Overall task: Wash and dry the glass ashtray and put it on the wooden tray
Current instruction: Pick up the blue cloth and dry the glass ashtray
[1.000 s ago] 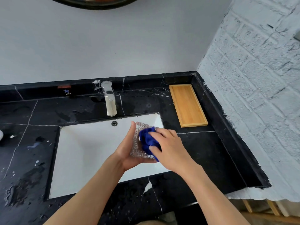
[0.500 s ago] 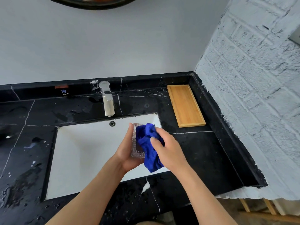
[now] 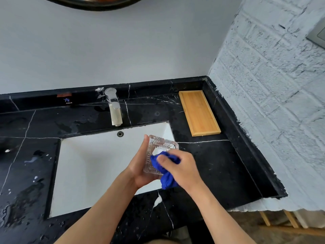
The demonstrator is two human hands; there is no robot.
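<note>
A square clear glass ashtray (image 3: 161, 146) with ribbed walls is tilted on its side above the right end of the white sink (image 3: 98, 166). My left hand (image 3: 139, 169) grips it from the left and below. My right hand (image 3: 181, 167) is closed on a blue cloth (image 3: 166, 173) and presses it into the ashtray's lower inside. The cloth hides the lower part of the hollow. The wooden tray (image 3: 199, 112) lies bare on the black counter, behind and to the right of my hands.
A chrome tap (image 3: 114, 107) stands behind the sink. The black marble counter (image 3: 219, 166) is wet and spotted on the left. A white brick wall (image 3: 272, 103) closes the right side, and the counter's front edge is near my forearms.
The cloth slid down from the ashtray's upper part to its lower part, uncovering the top rim. My right hand moved down and right with it. The ashtray tilted a little more open toward me.
</note>
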